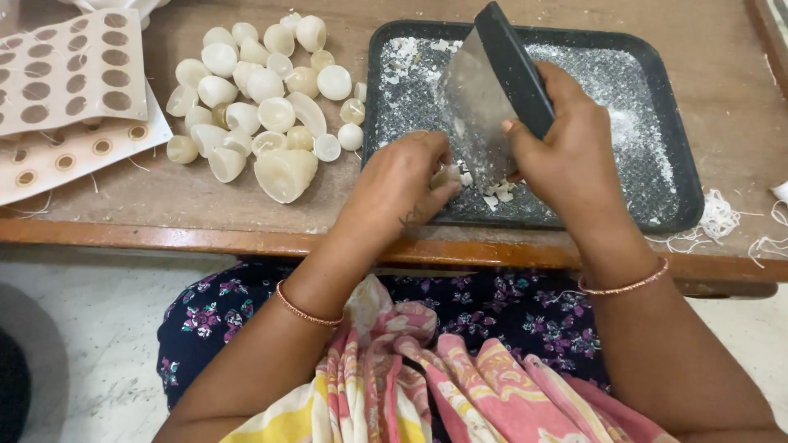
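Note:
My right hand grips the black handle of a flat metal scraper blade, held upright over a black tray. The blade's lower edge meets a small pale piece pinched in the fingers of my left hand at the tray's near edge. White chips lie under the blade, and white powder dusts the tray floor. A pile of several cream-coloured rounded shell-like pieces sits on the wooden table left of the tray.
Two flat sheets with rows of round holes lie at the table's left end. White thread scraps sit right of the tray. The wooden table edge runs just above my lap; pale floor lies beyond, lower left.

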